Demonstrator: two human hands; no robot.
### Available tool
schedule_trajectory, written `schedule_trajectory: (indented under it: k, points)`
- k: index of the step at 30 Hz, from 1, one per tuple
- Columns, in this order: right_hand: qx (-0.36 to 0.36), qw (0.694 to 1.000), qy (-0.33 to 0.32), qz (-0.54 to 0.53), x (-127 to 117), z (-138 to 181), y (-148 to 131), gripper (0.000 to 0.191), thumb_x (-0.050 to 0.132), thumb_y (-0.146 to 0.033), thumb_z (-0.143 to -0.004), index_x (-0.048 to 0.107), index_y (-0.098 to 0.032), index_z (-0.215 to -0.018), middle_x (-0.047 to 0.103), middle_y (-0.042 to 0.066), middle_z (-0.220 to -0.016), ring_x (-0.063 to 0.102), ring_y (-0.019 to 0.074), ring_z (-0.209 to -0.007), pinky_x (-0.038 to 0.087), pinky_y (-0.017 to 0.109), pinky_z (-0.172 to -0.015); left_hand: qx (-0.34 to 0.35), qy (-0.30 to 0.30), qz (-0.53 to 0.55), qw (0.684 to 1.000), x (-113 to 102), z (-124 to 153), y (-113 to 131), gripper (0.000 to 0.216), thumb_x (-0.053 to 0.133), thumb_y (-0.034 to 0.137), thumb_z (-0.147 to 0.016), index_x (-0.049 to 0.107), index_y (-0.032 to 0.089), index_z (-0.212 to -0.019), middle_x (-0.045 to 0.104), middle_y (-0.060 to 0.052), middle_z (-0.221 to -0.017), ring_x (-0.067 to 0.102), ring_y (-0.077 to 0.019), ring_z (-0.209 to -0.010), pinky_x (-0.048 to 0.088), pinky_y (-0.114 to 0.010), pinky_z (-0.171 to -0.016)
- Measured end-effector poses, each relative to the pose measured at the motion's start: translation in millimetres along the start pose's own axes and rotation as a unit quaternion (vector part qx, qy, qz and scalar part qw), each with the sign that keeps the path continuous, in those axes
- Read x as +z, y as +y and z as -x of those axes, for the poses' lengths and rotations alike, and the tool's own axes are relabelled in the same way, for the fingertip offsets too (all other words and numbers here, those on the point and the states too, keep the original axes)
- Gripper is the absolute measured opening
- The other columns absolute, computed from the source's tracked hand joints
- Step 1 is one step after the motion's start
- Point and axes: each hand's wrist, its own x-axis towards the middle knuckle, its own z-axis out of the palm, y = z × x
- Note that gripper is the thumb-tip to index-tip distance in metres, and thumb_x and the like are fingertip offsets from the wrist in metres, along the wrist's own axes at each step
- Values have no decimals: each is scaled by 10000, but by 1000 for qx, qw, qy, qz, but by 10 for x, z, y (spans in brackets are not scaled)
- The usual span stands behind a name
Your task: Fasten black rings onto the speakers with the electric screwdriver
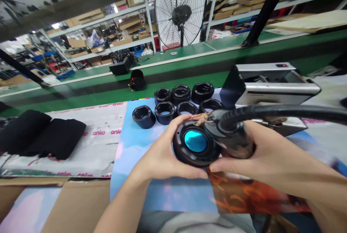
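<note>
The left hand (165, 153) gripped the speaker driver (180, 150) over the blue mat (135, 142), black rings (143, 121) at 12 o'clock, while the right hand (260, 149) clasped a hose-fed tool (233, 137) at its 2 o'clock rim; hose drag could plausibly skid the tip onto the teal cone (195, 140).

Bright, even overhead light, soft faint shadows, teal glare on the lens (195, 141), strong wide-angle bending at edges, far shelves (108, 30) slightly blurred
</note>
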Motion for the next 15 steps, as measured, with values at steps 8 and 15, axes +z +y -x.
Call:
schedule_trajectory:
  k: [8, 15]
  points:
    - [-49, 985, 160, -39, -115, 41, 156, 640, 1004, -585, -548, 774, -330, -1087, 789, 13, -902, 730, 227, -634, 630, 254, -498, -20, -2, 13, 1000, -8, -66, -68, 1059, 1065, 182, -484, 547, 235, -1407, 717, -114, -1382, 670, -394, -1324, 538, -518, -1136]
    - [-44, 997, 41, -46, 23, -29, -60, 633, 986, -450, -551, 753, -316, -1124, 790, -10, -1037, 776, 225, -851, 679, 245, -730, 61, 48, -51, 996, 89, -51, -64, 883, 1025, 165, -560, 572, 240, -1314, 691, -93, -1420, 662, -361, -1341, 526, -523, -1146]
